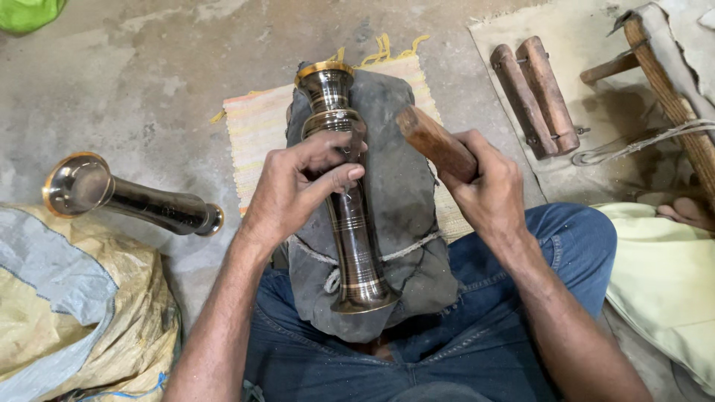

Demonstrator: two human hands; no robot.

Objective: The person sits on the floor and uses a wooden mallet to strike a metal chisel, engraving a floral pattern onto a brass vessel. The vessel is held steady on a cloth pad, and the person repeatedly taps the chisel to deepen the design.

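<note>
Head view, looking down at lap. Brass stem (350, 201) laid lengthwise on dark cloth pad (402, 186) over knees, flared ends w/ gold rims. Left hand (298, 186) over stem's upper-mid part, thumb and fingers pinching a small tool against it; tool too hidden to identify. Right hand (488, 193) fisted tight round wooden handle (436, 141), just right of stem, angled up-left. Second brass stem (126, 197) on floor at left, beside sack (74, 313). Striped mat (257, 126) under pad. Two wooden blocks (532, 93) upper right.

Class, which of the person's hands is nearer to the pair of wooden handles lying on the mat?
Right. The right hand is just beside the wooden handles; the left hand is farther off, on the brass vase.
</note>
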